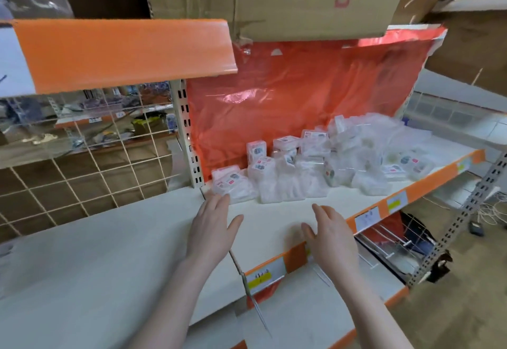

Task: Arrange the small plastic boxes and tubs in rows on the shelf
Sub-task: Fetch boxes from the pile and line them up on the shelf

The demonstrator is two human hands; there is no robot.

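**Currently: both hands empty, short of the unsorted pile**

Head view. My left hand hovers palm-down over the shelf, fingers straight and loosely together, thumb out to the side, gripping nothing. Its fingertips lie just beside the nearest flat clear box at the left end of the heap; I cannot tell whether they touch it. My right hand hangs over the front part of the board, fingers relaxed, slightly spread, holding nothing, and stands apart from the stock.

The small plastic boxes and tubs lie ahead of both hands, heaped loosely against the orange backing sheet. The heap's long axis runs along the shelf, from the left upright away to the right, deepest at the right end. Some boxes stand on edge, others lie flat; no rows are formed.

Judgement: the left hand is the nearer and best placed to begin at the left end.

Open room: a bare strip of board lies between the heap and the orange front edge, wide near my hands. The cardboard carton overhangs from above, limiting headroom at the back. Boxes near the right front sit close to the edge and could slide off if pushed carelessly.
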